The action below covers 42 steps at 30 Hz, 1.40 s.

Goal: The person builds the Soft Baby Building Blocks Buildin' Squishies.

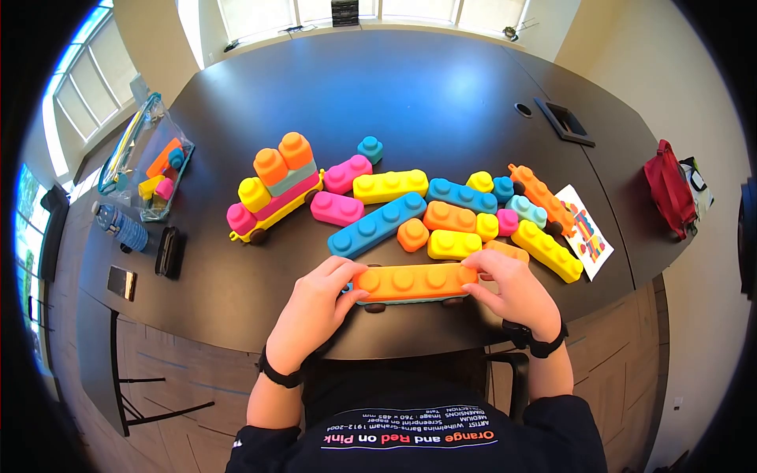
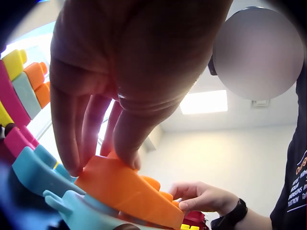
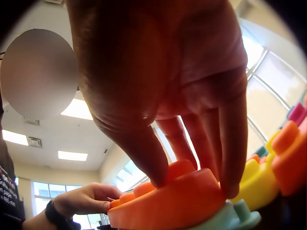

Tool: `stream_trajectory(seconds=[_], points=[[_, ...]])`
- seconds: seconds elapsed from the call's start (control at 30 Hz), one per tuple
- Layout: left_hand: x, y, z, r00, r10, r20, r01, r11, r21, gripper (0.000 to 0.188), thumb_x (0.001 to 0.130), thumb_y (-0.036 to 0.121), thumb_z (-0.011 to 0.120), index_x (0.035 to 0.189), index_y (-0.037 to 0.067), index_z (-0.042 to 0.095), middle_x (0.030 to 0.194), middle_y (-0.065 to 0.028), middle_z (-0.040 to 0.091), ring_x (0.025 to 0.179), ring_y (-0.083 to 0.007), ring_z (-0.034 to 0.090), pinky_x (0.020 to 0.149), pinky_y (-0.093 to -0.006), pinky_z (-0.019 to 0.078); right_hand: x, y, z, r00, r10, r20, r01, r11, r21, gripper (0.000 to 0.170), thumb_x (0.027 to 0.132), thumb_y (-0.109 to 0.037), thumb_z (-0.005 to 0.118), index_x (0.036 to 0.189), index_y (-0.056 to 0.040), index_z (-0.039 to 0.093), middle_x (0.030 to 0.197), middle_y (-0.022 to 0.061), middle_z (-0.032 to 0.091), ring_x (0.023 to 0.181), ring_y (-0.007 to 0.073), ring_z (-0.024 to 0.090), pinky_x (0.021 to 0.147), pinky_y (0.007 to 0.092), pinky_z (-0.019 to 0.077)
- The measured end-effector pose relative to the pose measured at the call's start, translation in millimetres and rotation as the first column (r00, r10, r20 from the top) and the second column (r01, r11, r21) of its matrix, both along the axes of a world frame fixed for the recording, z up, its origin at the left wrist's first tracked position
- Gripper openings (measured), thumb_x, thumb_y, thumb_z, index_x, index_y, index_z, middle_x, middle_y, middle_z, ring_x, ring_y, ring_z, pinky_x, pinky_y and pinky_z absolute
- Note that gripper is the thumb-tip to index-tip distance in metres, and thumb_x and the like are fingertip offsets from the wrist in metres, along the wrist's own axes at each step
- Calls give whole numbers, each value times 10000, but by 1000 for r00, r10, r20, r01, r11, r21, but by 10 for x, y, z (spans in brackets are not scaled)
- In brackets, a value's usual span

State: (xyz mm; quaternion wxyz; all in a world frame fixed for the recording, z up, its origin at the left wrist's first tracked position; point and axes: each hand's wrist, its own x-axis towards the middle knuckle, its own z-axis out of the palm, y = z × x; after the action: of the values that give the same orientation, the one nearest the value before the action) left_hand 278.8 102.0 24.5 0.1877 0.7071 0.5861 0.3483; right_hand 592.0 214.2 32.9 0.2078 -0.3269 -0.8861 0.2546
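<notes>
A long orange building block (image 1: pixel 415 280) with a row of round studs lies lengthwise over a light blue wheeled base (image 1: pixel 410 300) near the table's front edge. My left hand (image 1: pixel 314 301) pinches the block's left end between thumb and fingers. At the opposite end my right hand (image 1: pixel 516 293) pinches it the same way. In the left wrist view, part of the light blue base (image 2: pixel 88 215) shows below the orange block (image 2: pixel 129 189), with a narrow gap between them. The right wrist view has the block's other end (image 3: pixel 168 203) close over the base (image 3: pixel 230 218).
Beyond my hands lie loose blocks, including a long blue one (image 1: pixel 378 225) and a yellow one (image 1: pixel 548 251). A stacked block car (image 1: pixel 276 193) stands left. Right are an orange wheeled base (image 1: pixel 540 197) and a picture card (image 1: pixel 587 236). A bottle (image 1: pixel 122 226) and clear bag (image 1: pixel 150 177) sit far left.
</notes>
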Motion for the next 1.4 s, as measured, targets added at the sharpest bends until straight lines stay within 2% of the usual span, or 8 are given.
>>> stream_trajectory(seconds=[0.33, 0.6, 1.03, 1.23, 1.4], points=[[31, 24, -9, 1000, 15, -20, -15, 999, -29, 286, 895, -21, 752, 1166, 15, 671, 1032, -152, 666, 918, -326, 721, 826, -386, 587, -14, -34, -15, 999, -21, 36, 23, 998, -59, 308, 945, -188, 765, 1170, -8, 657, 1101, 176, 741, 1003, 379, 707, 867, 434, 563], [46, 21, -23, 999, 38, -26, -39, 998, -50, 255, 924, 3, 710, 1162, 25, 621, 982, -202, 686, 935, -418, 692, 813, -444, 554, -27, -32, -47, 999, -13, 49, 15, 999, -45, 302, 962, -199, 752, 1152, -4, 623, 1101, 178, 750, 988, 387, 714, 846, 442, 566], [39, 16, -11, 999, 38, -17, -39, 997, -64, 262, 927, 3, 703, 1172, 24, 611, 985, -219, 698, 956, -437, 688, 816, -460, 551, -33, -35, -58, 998, -20, 57, 23, 998, -57, 313, 969, -213, 750, 1154, -3, 610, 1102, 179, 757, 980, 389, 716, 840, 450, 564], [-54, 75, 14, 996, -39, -75, 32, 995, -98, 277, 918, 23, 724, 1165, 27, 599, 1009, -211, 702, 978, -444, 679, 823, -480, 544, -29, -32, -60, 997, -23, 67, 27, 998, -64, 313, 967, -213, 753, 1153, -5, 612, 1105, 174, 757, 975, 388, 714, 835, 446, 563], [-122, 141, 98, 982, -113, -149, 90, 984, -153, 282, 922, 134, 762, 1150, 43, 623, 1015, -194, 717, 981, -433, 685, 816, -473, 550, -20, -27, -91, 999, -18, 35, 19, 998, -51, 320, 963, -215, 758, 1155, -5, 613, 1105, 174, 756, 973, 389, 712, 833, 446, 562]])
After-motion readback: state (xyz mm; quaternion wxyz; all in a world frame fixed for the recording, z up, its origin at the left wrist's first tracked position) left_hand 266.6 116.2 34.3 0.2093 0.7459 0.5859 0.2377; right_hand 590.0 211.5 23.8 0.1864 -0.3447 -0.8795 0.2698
